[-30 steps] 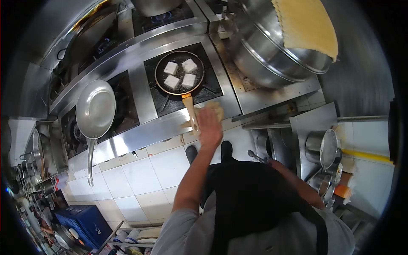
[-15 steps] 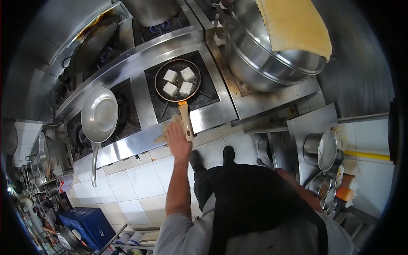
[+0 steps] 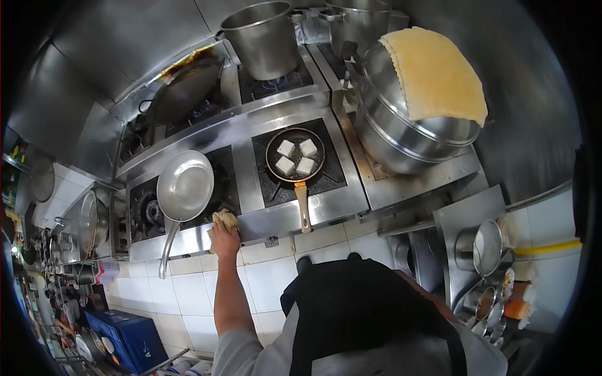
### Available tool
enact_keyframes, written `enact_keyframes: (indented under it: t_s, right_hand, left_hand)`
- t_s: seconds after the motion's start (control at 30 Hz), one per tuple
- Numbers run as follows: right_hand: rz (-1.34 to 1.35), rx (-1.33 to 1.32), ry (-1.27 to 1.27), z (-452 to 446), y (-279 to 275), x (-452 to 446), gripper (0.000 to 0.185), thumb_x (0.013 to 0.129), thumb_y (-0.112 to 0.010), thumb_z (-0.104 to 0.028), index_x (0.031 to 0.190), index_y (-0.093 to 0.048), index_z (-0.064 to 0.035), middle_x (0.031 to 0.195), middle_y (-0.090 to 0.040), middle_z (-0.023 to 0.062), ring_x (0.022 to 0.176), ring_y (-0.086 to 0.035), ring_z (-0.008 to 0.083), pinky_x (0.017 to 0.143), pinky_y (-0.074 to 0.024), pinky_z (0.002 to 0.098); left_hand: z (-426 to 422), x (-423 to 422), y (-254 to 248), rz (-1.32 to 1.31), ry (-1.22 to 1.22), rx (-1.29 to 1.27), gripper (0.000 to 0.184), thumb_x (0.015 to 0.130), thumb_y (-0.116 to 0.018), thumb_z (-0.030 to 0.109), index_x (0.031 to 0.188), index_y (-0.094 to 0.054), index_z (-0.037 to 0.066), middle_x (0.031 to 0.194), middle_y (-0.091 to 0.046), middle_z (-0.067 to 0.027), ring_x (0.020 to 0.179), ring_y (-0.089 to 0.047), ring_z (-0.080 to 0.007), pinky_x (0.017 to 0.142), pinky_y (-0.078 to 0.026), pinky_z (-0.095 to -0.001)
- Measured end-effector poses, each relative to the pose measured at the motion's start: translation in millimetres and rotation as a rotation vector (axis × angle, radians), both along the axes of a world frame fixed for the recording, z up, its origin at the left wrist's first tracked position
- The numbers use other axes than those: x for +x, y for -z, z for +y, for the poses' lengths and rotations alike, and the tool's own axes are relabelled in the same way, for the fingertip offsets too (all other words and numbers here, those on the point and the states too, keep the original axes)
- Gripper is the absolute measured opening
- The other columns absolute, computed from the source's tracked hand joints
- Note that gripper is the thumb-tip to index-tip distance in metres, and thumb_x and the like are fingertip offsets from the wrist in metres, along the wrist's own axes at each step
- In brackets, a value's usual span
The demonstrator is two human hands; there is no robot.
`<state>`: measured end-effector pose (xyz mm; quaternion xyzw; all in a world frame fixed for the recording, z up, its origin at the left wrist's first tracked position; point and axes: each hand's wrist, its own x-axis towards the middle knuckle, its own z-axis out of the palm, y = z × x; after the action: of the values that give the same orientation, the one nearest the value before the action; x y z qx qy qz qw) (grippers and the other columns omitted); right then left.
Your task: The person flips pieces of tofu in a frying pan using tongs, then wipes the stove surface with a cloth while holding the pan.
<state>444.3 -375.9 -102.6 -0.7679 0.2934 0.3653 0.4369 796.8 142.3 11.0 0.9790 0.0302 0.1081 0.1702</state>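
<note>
My left hand (image 3: 224, 242) holds a crumpled tan cloth (image 3: 225, 219) against the stove's steel front edge, right of the silver pan's handle. That silver pan (image 3: 185, 186) sits on the left burner. On the middle burner, a dark frying pan (image 3: 295, 169) with a light handle holds several white square pieces (image 3: 305, 165) in shiny liquid. My right forearm (image 3: 426, 294) shows beside the black apron; my right hand is hidden.
Large pots (image 3: 262, 44) stand on the back burners, one over a blue flame. A big steamer (image 3: 401, 125) with a yellow cloth (image 3: 436, 75) stands right. Pots (image 3: 478, 249) fill the lower right; a blue crate (image 3: 128, 338) is lower left.
My left hand has moved left with the cloth along the stove edge, away from the frying pan's handle. The utensil in my right hand has gone out of sight. The view has shifted.
</note>
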Motion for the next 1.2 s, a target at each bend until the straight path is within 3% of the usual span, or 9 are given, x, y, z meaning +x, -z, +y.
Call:
enact_keyframes:
  t_s: [0.23, 0.4, 0.53, 0.67, 0.87, 0.97, 1.0, 1.07, 1.2]
  right_hand:
    - [-0.059, 0.008, -0.014, 20.4, -7.6, 62.2, 0.048, 0.069, -0.065, -0.038, 0.093, -0.064, 0.0044, 0.088, -0.066, 0.0199, 0.081, -0.064, 0.0269, 0.071, -0.0476, 0.0375]
    - [-0.075, -0.059, -0.113, 19.6, -7.1, 83.5, 0.047, 0.068, -0.066, -0.037, 0.092, -0.065, 0.0033, 0.088, -0.066, 0.0202, 0.082, -0.064, 0.0304, 0.073, -0.0483, 0.0381]
    - [-0.049, -0.124, -0.294, 15.4, -12.7, 99.4, 0.042, 0.068, -0.062, -0.031, 0.091, -0.064, 0.0040, 0.087, -0.065, 0.0211, 0.075, -0.065, 0.0311, 0.069, -0.0504, 0.0382]
    - [-0.051, -0.082, -0.207, 23.2, -57.5, 108.2, 0.038, 0.069, -0.057, -0.025, 0.091, -0.064, 0.0047, 0.087, -0.065, 0.0208, 0.067, -0.065, 0.0279, 0.063, -0.0517, 0.0379]
    - [-0.046, 0.012, -0.147, 10.5, 3.1, 77.6, 0.039, 0.070, -0.057, -0.028, 0.091, -0.065, 0.0038, 0.089, -0.065, 0.0221, 0.081, -0.064, 0.0308, 0.075, -0.0496, 0.0404]
    - [-0.126, 0.013, -0.370, -10.2, 65.3, 59.3, 0.043, 0.071, -0.057, -0.033, 0.091, -0.065, 0.0029, 0.093, -0.064, 0.0235, 0.090, -0.062, 0.0351, 0.080, -0.0476, 0.0411]
    - [-0.122, 0.010, -0.371, -12.3, 59.3, 56.8, 0.043, 0.071, -0.057, -0.033, 0.091, -0.065, 0.0029, 0.093, -0.064, 0.0235, 0.090, -0.062, 0.0351, 0.080, -0.0476, 0.0411]
    - [-0.124, 0.088, -0.327, -17.0, 42.5, 58.4, 0.045, 0.071, -0.058, -0.037, 0.091, -0.066, 0.0021, 0.096, -0.063, 0.0241, 0.092, -0.061, 0.0372, 0.079, -0.0476, 0.0415]
    - [-0.113, -0.062, -0.481, -12.6, 14.9, 70.8, 0.044, 0.071, -0.058, -0.036, 0.091, -0.066, 0.0016, 0.096, -0.063, 0.0240, 0.092, -0.061, 0.0360, 0.079, -0.0476, 0.0411]
  left_hand:
    - [-35.4, -58.3, -55.4, -0.096, 0.227, -0.019, 0.041, 0.075, -0.059, 0.016, 0.113, -0.052, 0.002, 0.117, -0.052, -0.0200, 0.108, -0.049, -0.0381, 0.091, -0.039, -0.0452]
    - [-41.0, -115.1, -27.6, 0.457, 0.077, -0.137, 0.027, 0.082, -0.055, 0.026, 0.097, -0.062, 0.004, 0.091, -0.066, -0.0140, 0.087, -0.062, -0.0317, 0.076, -0.048, -0.0423]
    - [46.4, -156.9, 108.8, 0.676, 0.192, -0.150, 0.035, 0.082, -0.055, 0.033, 0.098, -0.060, 0.002, 0.091, -0.065, -0.0163, 0.081, -0.065, -0.0298, 0.067, -0.051, -0.0411]
    - [74.6, -218.2, 116.3, 1.238, -0.651, -0.588, 0.037, 0.085, -0.054, 0.036, 0.095, -0.059, 0.001, 0.079, -0.061, -0.0087, 0.066, -0.061, -0.0207, 0.052, -0.050, -0.0402]
    - [43.6, -224.6, 89.3, 1.201, -0.014, -0.366, 0.022, 0.082, -0.056, 0.023, 0.094, -0.060, 0.005, 0.078, -0.062, -0.0108, 0.061, -0.063, -0.0256, 0.047, -0.051, -0.0394]
    - [33.5, -192.1, 127.3, 0.827, 0.753, 0.239, 0.029, 0.072, -0.065, 0.026, 0.095, -0.062, 0.009, 0.085, -0.065, -0.0120, 0.090, -0.061, -0.0299, 0.080, -0.048, -0.0420]
    - [25.3, -178.8, 131.6, 0.683, 0.753, 0.130, 0.030, 0.072, -0.066, 0.028, 0.093, -0.063, 0.007, 0.078, -0.065, -0.0116, 0.079, -0.063, -0.0278, 0.071, -0.050, -0.0394]
    - [-2.5, -166.2, 110.3, 0.938, 0.028, -0.541, 0.033, 0.079, -0.058, 0.030, 0.089, -0.063, 0.000, 0.070, -0.064, -0.0132, 0.059, -0.061, -0.0209, 0.061, -0.049, -0.0330]
    - [-25.6, -145.3, 102.4, 0.868, -0.009, -0.580, 0.035, 0.079, -0.058, 0.032, 0.091, -0.064, 0.000, 0.074, -0.065, -0.0145, 0.065, -0.063, -0.0230, 0.065, -0.049, -0.0338]
